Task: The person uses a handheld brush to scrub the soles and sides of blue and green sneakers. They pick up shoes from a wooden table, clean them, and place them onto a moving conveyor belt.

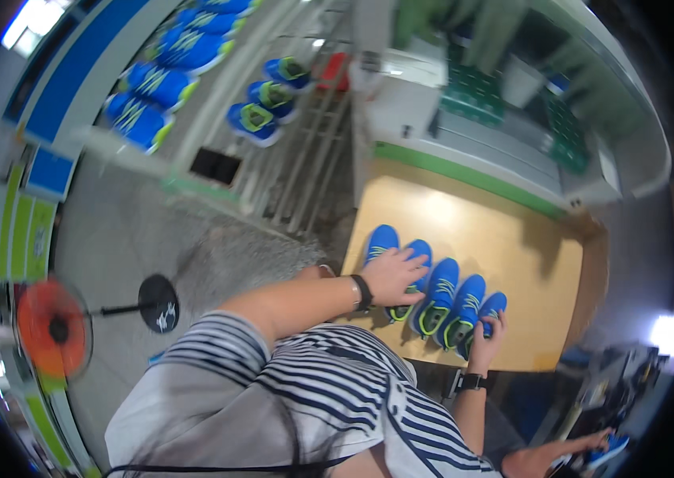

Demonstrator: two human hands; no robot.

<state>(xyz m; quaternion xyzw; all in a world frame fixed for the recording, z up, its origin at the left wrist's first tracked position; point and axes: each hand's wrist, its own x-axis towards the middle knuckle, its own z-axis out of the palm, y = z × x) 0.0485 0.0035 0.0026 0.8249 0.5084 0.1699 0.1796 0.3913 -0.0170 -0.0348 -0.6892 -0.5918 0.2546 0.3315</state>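
Observation:
Several blue sneakers [468, 307] with yellow-green laces and collars stand in a slanting row on a light wooden tabletop [528, 255], toes pointing away from me. My left hand [392, 277] lies across the two leftmost sneakers, its fingers spread over the second sneaker [420, 252]. The leftmost sneaker [383, 239] is partly covered by that hand. At the row's other end, my right hand [488, 344] has its fingers curled round the heel end of the rightmost sneaker [494, 305]. The underside of that grip is hidden.
Beyond the table is a machine [472, 151] with green parts. Left of it, a roller rack [297, 151] carries more sneakers [261, 111]; others [146, 103] line a shelf. An orange fan [56, 328] stands left. A bare limb [552, 458] reaches a blue-and-white shoe [609, 451] lower right.

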